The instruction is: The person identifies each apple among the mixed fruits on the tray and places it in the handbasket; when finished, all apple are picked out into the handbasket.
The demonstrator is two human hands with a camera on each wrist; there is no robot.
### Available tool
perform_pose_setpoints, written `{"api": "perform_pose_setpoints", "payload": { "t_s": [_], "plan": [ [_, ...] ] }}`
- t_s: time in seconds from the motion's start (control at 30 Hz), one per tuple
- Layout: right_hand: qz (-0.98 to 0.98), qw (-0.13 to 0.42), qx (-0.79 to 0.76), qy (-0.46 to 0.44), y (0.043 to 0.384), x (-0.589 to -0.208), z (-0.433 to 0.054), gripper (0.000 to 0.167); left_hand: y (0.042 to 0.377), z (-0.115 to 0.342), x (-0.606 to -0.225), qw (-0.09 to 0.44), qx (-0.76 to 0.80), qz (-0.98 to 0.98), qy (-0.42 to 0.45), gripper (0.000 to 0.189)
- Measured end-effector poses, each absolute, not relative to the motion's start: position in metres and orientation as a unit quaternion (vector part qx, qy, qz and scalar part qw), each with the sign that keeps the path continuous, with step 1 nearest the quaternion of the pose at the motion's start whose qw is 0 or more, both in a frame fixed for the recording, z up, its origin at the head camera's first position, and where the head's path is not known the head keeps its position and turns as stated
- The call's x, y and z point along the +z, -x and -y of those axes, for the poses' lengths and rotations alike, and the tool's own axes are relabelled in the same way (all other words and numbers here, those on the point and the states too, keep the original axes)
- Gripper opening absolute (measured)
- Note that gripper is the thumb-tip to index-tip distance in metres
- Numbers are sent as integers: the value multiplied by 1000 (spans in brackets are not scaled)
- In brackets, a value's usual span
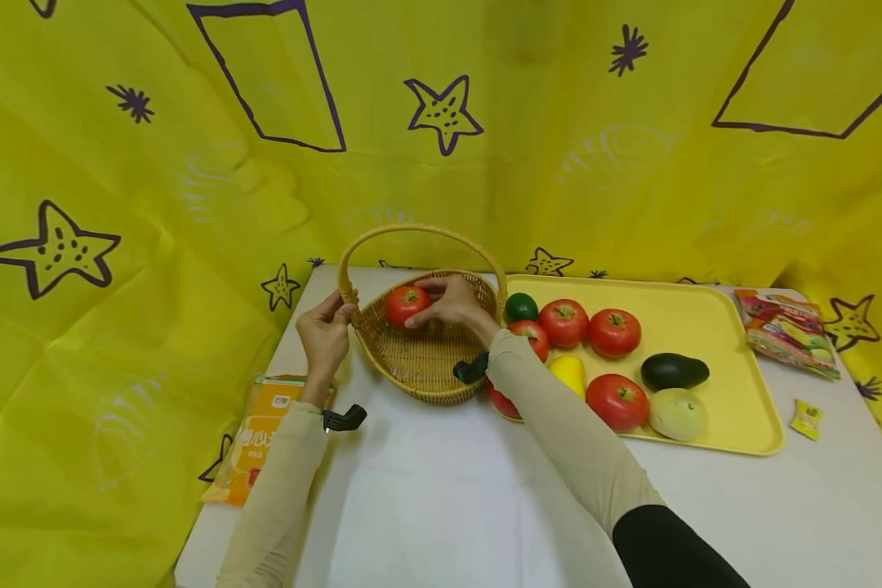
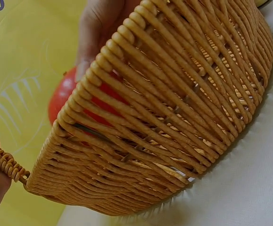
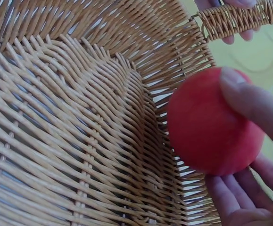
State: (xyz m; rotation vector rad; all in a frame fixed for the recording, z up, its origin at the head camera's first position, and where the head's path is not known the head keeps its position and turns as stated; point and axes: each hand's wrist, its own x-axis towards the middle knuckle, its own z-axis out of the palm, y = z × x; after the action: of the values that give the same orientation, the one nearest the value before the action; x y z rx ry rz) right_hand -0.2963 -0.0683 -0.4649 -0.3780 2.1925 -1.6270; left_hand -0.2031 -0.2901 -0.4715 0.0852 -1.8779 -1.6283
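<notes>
A wicker basket (image 1: 426,367) with a tall arched handle stands on the white table. My left hand (image 1: 323,335) grips the left foot of the handle, fingers wrapped round the weave. Inside the basket's left part, my right hand (image 1: 452,304) holds a red tomato (image 1: 407,307) between thumb and fingers. The right wrist view shows the thumb on top of the tomato (image 3: 214,122) and the fingers beneath, close to the basket wall (image 3: 164,61). Through the left wrist view, the near basket wall (image 2: 174,103) partly hides the tomato.
Right of the basket, a yellow tray (image 1: 735,392) bears several tomatoes (image 1: 614,332), a dark green round item (image 1: 521,307), a yellow item (image 1: 569,374), an avocado-like item (image 1: 674,371) and a pale round one (image 1: 678,414). An orange packet (image 1: 253,441) lies left; a red packet (image 1: 786,331) lies right.
</notes>
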Motion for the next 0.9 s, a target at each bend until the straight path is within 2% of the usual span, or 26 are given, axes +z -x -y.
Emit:
{"api": "perform_pose_setpoints", "payload": {
  "t_s": [0.9],
  "plan": [
    [-792,209,-551,159,297,-471,70,80,202,290,-470,312,-632,708,-41,32]
  ]
}}
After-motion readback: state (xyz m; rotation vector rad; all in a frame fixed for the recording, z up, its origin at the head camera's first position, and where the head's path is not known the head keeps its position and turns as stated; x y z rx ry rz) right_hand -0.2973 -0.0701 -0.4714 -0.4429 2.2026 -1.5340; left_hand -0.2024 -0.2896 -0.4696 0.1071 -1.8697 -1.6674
